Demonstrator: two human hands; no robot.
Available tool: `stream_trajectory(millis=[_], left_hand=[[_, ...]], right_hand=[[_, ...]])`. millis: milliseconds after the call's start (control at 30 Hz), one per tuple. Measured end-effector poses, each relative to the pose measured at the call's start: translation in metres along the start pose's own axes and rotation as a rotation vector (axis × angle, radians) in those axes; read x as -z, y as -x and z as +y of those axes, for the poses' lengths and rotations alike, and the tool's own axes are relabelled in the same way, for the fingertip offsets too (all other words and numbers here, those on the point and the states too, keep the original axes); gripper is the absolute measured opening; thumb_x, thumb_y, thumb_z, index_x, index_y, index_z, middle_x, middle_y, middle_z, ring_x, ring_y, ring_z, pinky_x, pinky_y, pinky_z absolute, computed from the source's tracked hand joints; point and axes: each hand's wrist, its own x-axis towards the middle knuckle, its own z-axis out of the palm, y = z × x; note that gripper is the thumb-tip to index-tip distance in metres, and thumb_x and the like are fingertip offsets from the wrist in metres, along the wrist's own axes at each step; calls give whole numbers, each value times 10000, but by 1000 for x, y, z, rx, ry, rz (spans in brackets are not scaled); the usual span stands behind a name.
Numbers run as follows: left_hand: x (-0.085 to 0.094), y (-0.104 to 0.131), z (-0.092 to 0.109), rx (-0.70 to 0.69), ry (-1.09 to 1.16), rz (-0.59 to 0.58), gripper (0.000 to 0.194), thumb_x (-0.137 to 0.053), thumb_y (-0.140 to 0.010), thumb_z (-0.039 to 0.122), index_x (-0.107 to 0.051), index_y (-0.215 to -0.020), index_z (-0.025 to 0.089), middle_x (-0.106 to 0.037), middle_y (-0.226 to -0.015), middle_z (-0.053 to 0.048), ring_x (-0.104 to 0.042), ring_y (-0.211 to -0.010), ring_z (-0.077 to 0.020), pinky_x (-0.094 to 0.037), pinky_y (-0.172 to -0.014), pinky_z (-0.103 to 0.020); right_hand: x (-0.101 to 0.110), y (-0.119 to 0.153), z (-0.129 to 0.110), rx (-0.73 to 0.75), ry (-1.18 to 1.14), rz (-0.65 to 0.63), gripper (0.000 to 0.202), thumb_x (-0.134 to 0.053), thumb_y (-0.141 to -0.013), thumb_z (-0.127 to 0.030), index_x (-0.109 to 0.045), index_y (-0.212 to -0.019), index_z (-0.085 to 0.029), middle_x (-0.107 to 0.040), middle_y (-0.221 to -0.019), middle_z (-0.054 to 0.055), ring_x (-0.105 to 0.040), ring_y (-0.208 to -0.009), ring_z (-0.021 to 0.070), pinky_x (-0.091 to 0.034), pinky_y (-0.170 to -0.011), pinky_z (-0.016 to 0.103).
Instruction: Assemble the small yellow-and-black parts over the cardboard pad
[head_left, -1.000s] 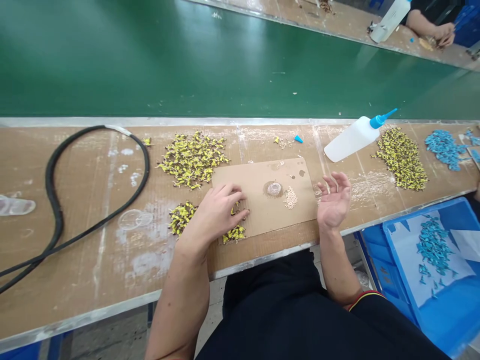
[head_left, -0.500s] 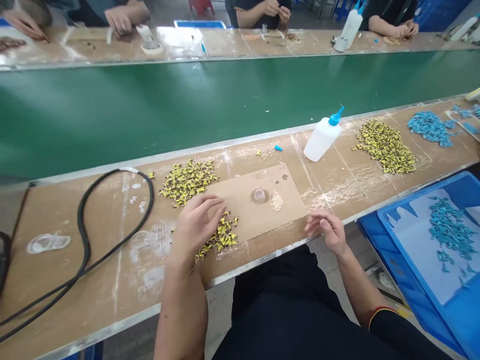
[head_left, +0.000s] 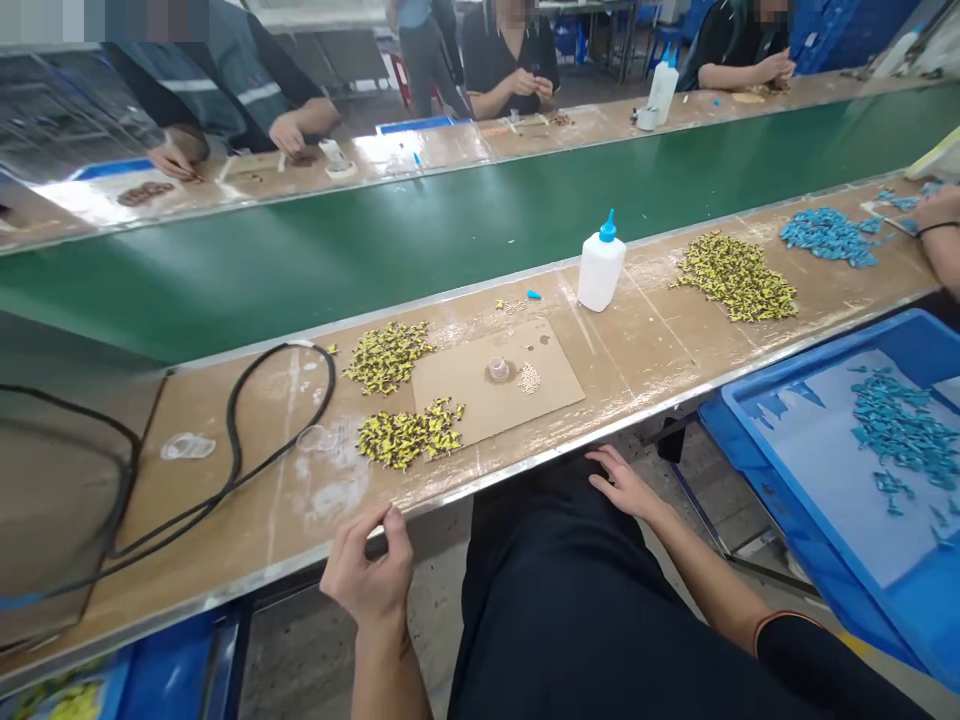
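My left hand [head_left: 371,568] is at the front edge of the table, its fingers loosely bent and the thumb raised beside them, with nothing seen in it. Over my lap, just below the table edge, my right hand [head_left: 621,484] is open, fingers apart and holding nothing. Nearest the left hand lies a pile of small yellow and dark pieces [head_left: 401,438]. A second yellow pile [head_left: 386,358] is behind it. On a cardboard sheet [head_left: 517,415] are a small clear cup [head_left: 498,369] in a dark wet patch and a heap of tiny pale pieces [head_left: 529,378].
A white squeeze bottle [head_left: 601,273] with a blue nozzle stands upright behind the cardboard. A blue cap [head_left: 534,295] lies nearby. Further right are another yellow pile [head_left: 735,278] and blue pieces [head_left: 827,237]. A black cable [head_left: 232,430] loops at left; a blue tray [head_left: 810,520] is at right. Co-workers sit opposite.
Both hands have drawn back from the tabletop: the left from the near yellow pile to the table edge, the right down to my lap. The view has tilted up and shifted.
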Motion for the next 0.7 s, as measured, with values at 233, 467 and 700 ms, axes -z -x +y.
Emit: stream_trajectory(millis=[233, 467, 700], left_hand=[[-18, 7, 13, 81, -105, -142, 227, -632, -934, 308, -733, -1073, 161, -706, -1034, -129, -694, -983, -255, -565, -900, -381], [-25, 17, 13, 225, -236, -415, 473, -648, -924, 421, -658, -1330, 178, -589, -1396, -210, -557, -1340, -373, -441, -1108, -523], [-34, 4, 14, 238, -353, -519, 631, -623, -929, 530, -579, -1466, 202, -487, -1574, -207, -400, -1502, -408, -316, -1207, -585]], right_hand=[[-16, -20, 28, -64, 69, 124, 761, -562, -902, -624, -409, -1541, -240, -435, -1551, 179, -345, -1547, 359, -293, -1270, 589], [-10, -13, 50, -46, 89, 157, 881, -522, -888, -712, -310, -1581, -210, -423, -1578, 186, -385, -1526, 359, -290, -1275, 581], [-12, -10, 66, -148, 83, 232, 991, -544, -831, -772, -340, -1570, -143, -372, -1650, 222, -352, -1553, 397, -263, -1285, 578]])
